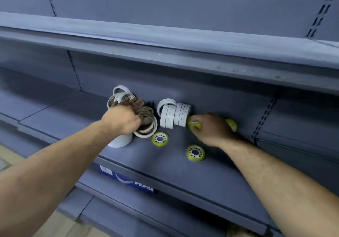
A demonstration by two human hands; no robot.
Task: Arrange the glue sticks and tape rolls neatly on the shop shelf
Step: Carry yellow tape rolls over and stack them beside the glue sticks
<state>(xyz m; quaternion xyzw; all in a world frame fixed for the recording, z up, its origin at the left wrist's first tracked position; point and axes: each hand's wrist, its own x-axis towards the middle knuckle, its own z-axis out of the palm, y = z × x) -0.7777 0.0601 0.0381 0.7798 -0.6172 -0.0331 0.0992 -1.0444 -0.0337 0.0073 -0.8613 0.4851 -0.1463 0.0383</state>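
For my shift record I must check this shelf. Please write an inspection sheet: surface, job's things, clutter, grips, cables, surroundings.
surface: grey shelf, rolls gathered at its middle.
job's things: white rolls on edge in rows; clear rolls heaped; three yellow rolls loose; glue sticks, nothing seen.
clutter: nothing seen.
grips: left grip lies on the clear rolls, hold unclear; right grip pinches a fourth yellow roll.
cables: nothing seen.
surroundings: upper shelf; Pepsi label; wooden floor.
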